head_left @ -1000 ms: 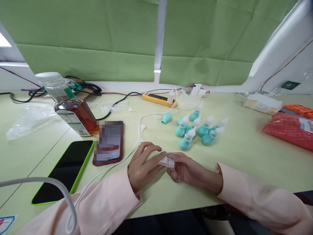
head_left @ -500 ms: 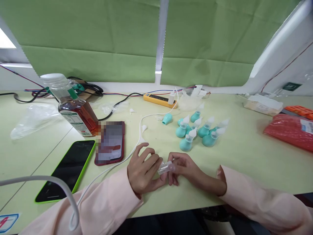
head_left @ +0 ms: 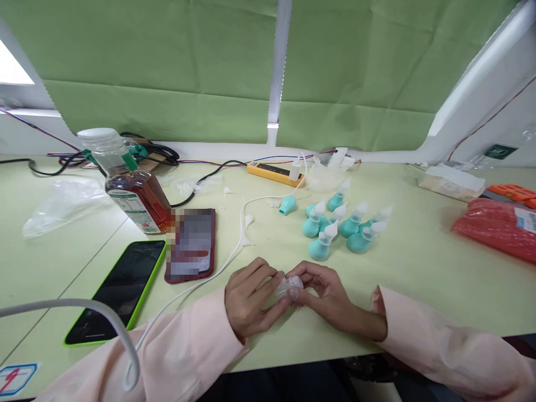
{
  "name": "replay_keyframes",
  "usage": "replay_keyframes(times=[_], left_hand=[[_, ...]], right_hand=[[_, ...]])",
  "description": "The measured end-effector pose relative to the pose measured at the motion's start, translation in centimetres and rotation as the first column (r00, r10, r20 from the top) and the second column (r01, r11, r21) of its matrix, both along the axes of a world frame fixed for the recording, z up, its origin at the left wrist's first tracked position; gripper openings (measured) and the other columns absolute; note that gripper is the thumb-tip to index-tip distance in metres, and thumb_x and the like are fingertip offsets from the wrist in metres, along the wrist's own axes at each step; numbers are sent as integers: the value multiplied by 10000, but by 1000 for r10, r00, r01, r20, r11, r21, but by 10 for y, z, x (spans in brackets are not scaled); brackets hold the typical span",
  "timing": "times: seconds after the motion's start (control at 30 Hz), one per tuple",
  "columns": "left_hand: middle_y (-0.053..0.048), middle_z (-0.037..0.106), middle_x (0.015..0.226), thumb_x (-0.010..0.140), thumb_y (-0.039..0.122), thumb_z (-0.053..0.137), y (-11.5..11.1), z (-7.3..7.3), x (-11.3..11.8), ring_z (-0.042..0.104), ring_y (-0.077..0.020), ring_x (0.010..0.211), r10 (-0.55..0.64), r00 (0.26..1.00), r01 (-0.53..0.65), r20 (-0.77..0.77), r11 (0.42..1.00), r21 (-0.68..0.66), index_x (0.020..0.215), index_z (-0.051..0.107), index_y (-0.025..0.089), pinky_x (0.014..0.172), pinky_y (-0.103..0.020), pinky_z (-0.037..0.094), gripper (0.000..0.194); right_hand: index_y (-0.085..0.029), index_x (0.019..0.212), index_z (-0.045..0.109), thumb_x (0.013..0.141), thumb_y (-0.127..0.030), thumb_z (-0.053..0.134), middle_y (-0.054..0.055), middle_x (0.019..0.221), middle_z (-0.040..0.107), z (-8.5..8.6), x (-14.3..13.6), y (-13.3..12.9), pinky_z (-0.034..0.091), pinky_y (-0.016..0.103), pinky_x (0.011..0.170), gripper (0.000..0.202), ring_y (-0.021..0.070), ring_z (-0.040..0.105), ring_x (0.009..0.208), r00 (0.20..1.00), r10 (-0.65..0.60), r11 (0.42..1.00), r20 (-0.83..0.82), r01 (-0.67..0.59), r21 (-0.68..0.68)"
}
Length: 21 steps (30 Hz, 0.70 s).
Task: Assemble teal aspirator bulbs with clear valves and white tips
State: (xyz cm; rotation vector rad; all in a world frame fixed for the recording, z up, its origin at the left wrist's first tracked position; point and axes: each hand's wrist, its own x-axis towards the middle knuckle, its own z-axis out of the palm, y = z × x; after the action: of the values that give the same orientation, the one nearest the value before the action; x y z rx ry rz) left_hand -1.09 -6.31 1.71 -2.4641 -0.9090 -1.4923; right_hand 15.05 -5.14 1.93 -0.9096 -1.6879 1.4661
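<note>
A small clear plastic piece [head_left: 294, 282] is held between both hands near the table's front edge. My left hand [head_left: 255, 296] pinches its left end with thumb and fingers. On the other side, my right hand [head_left: 324, 290] grips it with thumb and bent fingers. Fingers cover part of the piece. Beyond my right hand stand several teal bulbs with clear white tips, the nearest teal bulb [head_left: 319, 249] closest to my fingers. A lone teal bulb without a tip [head_left: 287, 205] lies on its side left of that group.
On the left are a green-edged phone [head_left: 117, 293], a red-cased phone [head_left: 192, 245] and a bottle of amber liquid [head_left: 140, 201]. A white cable [head_left: 226, 261] crosses the table. Behind sits a yellow power strip [head_left: 270, 174]; at right, a red package [head_left: 494, 226].
The raised fingers of my left hand have come down closer to the clear piece. That piece has turned between my hands, and my right fingers have shifted around it.
</note>
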Motion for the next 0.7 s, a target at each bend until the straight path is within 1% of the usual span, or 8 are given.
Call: replay_keyframes(times=[0.1,0.17,0.3,0.43,0.53,0.6,0.63,0.7], left_hand=[[-73,592,651,651,145,607,0,0,1,485,-141,587,19,1000,-19,20,1000,2,800,561,105,466,-263,426,161],[-69,595,652,653,152,609,1,0,1,487,-140,588,22,999,-22,32,1000,6,803,561,111,462,-259,424,164],[-62,610,666,665,197,614,6,1,-1,499,-141,606,23,1000,-23,2,999,-32,801,566,128,477,-259,438,160],[-103,619,785,669,302,600,10,4,-7,520,-180,698,-26,1000,24,-13,994,-109,971,540,107,558,-323,468,365],[-122,601,861,720,232,496,16,8,-15,516,-189,755,-50,999,52,16,986,-157,1042,510,81,619,-343,472,356],[-114,604,850,735,178,462,23,10,-18,516,-185,763,29,999,-33,-22,984,-177,972,550,88,647,-338,471,268],[-110,608,837,739,173,463,27,11,-20,515,-191,769,109,991,-121,-72,974,-192,922,572,94,658,-342,470,227],[-120,602,876,745,198,462,36,10,-20,504,-225,830,274,936,-323,-223,920,-223,910,585,105,667,-363,470,227]], right_hand=[[-181,729,540,684,-248,604,9,652,576,-2,-1,1,438,236,574,103,114,531,614,997,-70,993,11,69,100],[-183,716,541,661,-241,623,16,685,577,-2,-2,2,443,246,603,115,123,528,645,997,-74,988,0,74,135],[-185,693,541,637,-231,641,10,670,566,-1,-3,4,448,247,608,124,123,522,646,995,-97,986,-37,101,130],[-186,731,558,672,-260,617,16,714,562,0,-3,7,451,250,618,111,119,520,655,983,-175,978,-58,181,105],[-179,759,552,700,-296,592,26,756,556,-1,-2,8,454,253,612,137,122,525,673,977,-199,976,-75,204,72],[-173,767,537,718,-312,572,30,762,550,-1,-2,9,457,255,595,151,120,526,661,981,-172,983,-85,176,49],[-172,766,526,727,-316,562,35,780,553,-2,-2,8,461,259,594,154,120,529,666,984,-152,987,-90,156,40],[-173,751,488,738,-307,552,54,848,567,-2,-2,7,471,280,624,149,130,546,708,988,-114,993,-102,117,23]])
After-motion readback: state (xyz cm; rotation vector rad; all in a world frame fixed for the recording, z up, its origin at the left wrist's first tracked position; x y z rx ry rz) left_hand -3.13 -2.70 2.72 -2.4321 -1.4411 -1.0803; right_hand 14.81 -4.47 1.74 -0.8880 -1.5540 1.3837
